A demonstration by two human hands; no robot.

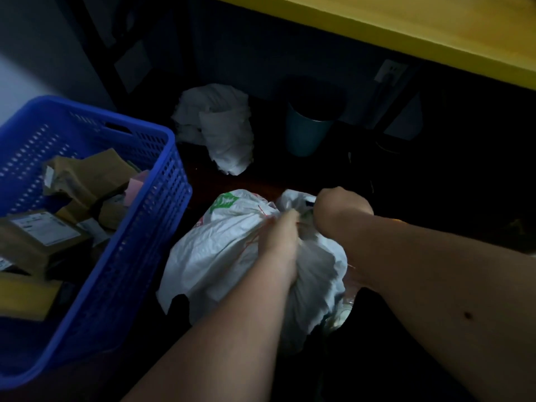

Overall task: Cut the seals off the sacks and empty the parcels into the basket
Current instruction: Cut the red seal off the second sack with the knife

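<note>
Fingers of both hands, left hand (280, 242) and right hand (339, 208), clench the white sack's (208, 250) gathered neck; hidden blade could nick them.

basket (162, 175) — cut off left | right hand (342, 207) grip — hidden

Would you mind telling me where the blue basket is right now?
In the head view the blue basket stands on the floor at the left, holding brown parcels, just left of the white sack that both hands grip.
</note>
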